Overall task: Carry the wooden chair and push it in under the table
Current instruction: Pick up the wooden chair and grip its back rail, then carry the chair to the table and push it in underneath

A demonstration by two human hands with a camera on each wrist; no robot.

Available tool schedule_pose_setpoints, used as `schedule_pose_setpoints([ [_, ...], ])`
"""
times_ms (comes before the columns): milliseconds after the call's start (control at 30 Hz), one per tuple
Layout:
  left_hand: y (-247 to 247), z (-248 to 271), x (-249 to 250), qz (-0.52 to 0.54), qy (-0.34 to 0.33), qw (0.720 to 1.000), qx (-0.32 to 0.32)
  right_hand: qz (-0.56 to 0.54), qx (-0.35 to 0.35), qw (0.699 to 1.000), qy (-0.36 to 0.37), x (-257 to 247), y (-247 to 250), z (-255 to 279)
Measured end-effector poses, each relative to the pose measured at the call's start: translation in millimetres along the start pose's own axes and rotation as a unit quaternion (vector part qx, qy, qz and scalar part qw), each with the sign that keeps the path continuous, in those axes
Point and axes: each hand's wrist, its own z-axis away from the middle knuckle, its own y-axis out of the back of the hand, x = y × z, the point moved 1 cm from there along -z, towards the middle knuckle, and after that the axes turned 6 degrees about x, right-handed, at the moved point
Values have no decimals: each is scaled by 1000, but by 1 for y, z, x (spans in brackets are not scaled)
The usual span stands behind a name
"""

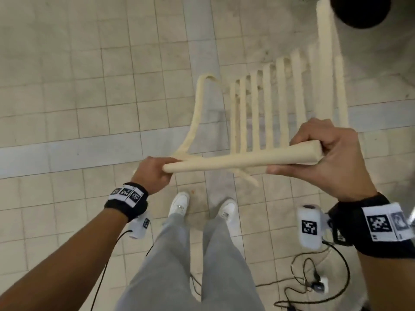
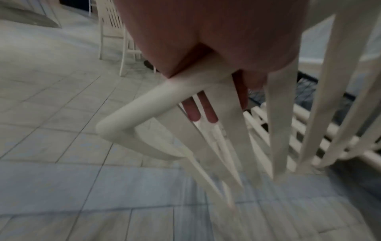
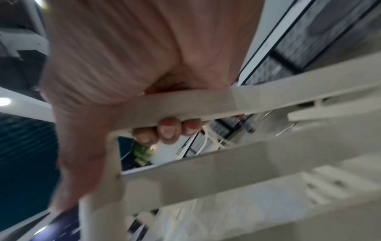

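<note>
A cream wooden chair point(image 1: 269, 104) with a slatted seat hangs tilted above the tiled floor, held by its top back rail point(image 1: 235, 161). My left hand point(image 1: 155, 173) grips the rail's left end, and my right hand point(image 1: 325, 158) grips its right end, fingers curled round it. In the left wrist view the fingers point(image 2: 208, 110) wrap behind the chair rail point(image 2: 144, 104). In the right wrist view the fingertips point(image 3: 167, 130) curl under the chair rail point(image 3: 185, 104). No table is clearly in view.
Pale tiled floor point(image 1: 78, 75) with a grey band runs under the chair. Black cables and a small device point(image 1: 318, 286) lie on the floor at my right. Another pale chair point(image 2: 115, 32) stands further back. A dark round object point(image 1: 363, 10) shows at top right.
</note>
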Motion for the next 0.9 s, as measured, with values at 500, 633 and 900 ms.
schedule_pose_setpoints([
  [500, 42, -54, 221, -221, -345, 906, -100, -24, 361, 903, -232, 52, 90, 211],
  [633, 5, -30, 250, -280, -403, 867, -94, 14, 377, 876, -300, 67, 87, 274],
  [900, -56, -6, 284, -378, -421, 821, -82, 65, 368, 862, -342, 133, 78, 341],
])
